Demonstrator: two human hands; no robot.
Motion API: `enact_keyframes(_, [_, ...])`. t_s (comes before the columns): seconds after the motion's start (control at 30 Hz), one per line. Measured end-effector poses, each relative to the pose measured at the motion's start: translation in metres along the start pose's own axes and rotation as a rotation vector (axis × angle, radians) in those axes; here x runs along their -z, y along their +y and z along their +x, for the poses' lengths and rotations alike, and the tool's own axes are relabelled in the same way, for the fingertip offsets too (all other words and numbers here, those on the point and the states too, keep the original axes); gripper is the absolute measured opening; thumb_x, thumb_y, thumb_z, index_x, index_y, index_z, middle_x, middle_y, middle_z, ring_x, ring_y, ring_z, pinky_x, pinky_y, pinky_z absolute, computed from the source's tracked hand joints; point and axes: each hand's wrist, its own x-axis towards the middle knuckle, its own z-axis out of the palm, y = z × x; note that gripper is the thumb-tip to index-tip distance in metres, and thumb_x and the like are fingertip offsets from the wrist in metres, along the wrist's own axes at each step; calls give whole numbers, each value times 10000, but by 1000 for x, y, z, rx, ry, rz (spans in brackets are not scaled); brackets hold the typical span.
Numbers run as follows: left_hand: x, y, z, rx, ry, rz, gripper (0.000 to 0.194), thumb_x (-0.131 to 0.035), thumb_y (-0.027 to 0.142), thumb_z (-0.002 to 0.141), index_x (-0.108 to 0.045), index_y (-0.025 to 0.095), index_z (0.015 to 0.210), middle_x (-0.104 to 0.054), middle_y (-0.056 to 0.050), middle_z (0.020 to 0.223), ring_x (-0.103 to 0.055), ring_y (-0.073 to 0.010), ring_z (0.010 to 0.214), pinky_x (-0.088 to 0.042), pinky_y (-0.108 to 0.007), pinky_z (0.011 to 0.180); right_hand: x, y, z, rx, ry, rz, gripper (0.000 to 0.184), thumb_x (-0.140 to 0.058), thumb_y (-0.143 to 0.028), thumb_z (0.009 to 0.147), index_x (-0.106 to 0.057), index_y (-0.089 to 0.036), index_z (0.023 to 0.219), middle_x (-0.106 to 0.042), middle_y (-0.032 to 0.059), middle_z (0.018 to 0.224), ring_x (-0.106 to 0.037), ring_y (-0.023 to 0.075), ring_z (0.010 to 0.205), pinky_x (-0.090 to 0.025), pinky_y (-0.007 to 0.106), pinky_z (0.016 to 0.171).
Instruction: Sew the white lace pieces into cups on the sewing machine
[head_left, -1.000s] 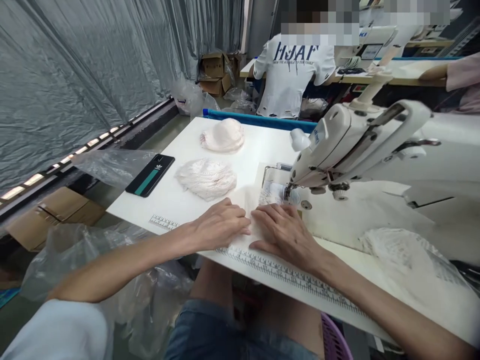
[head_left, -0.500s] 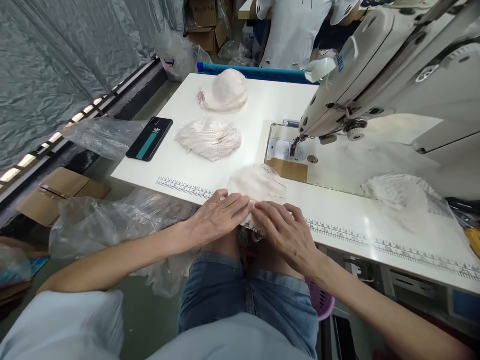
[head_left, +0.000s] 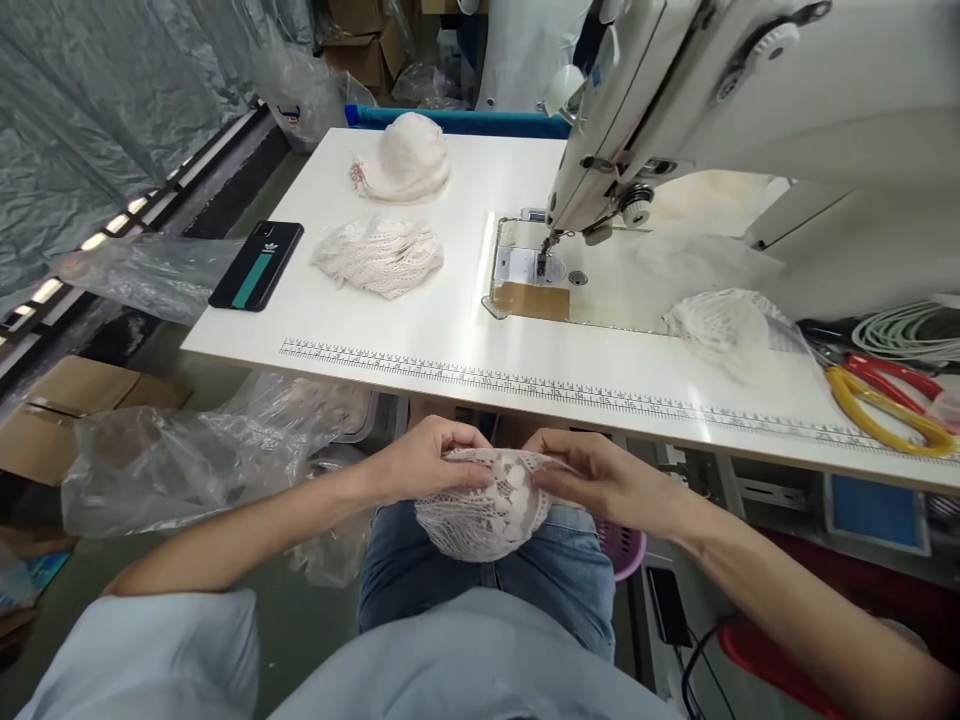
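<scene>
Over my lap, just off the table's front edge, a white lace bra cup hangs with its patterned lace side facing me. My left hand pinches its upper left edge between thumb and fingers. At the upper right edge, my right hand grips it the same way. On the table beyond lie a crumpled lace piece and a smooth pale cup behind it. Another lace piece rests to the right of the sewing machine's needle area.
The sewing machine stands on the white table, which has a ruler printed along its front. A phone lies at the left edge. Yellow-handled scissors are at the right. Plastic bags and a cardboard box sit below left.
Both hands have drawn the bra cup off the table's front edge toward my lap and turned its lace side up. The view has shifted to the right.
</scene>
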Motion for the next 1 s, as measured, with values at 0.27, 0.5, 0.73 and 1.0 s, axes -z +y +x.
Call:
enact_keyframes(0.27, [-9, -9, 12, -9, 34, 15, 258, -772, 310, 610, -624, 119, 702, -576, 21, 644, -500, -82, 596, -384, -191, 561, -5, 7, -1, 17, 163, 10, 291, -600, -431, 807, -603, -141, 787, -503, -27, 607, -362, 64, 500, -269, 204, 439])
enact_keyframes(0.5, [-10, -8, 16, -47, -7, 140, 317, -754, 371, 640, -609, 130, 786, -575, 12, 710, -501, -94, 639, -381, -191, 565, 0, 16, -8, 14, 180, -53, 265, -569, -407, 837, -614, -146, 847, -537, -13, 627, -435, 86, 538, -333, 213, 474])
enact_keyframes(0.73, [-5, -9, 23, -37, 70, 80, 247, -633, 329, 782, -679, 108, 881, -616, -20, 671, -492, -76, 574, -376, -186, 533, 13, 20, -13, 13, 233, -151, 239, -531, -395, 865, -622, -188, 940, -664, 47, 865, -597, 164, 752, -480, 266, 623])
enact_keyframes(1.0, [0, -20, 29, -152, 97, 27, 380, -564, 463, 819, -663, 98, 785, -634, -36, 705, -543, -92, 631, -416, -196, 588, 24, 28, -15, 41, 179, -227, 249, -518, -419, 880, -639, -230, 987, -677, 53, 901, -639, 204, 812, -536, 311, 671])
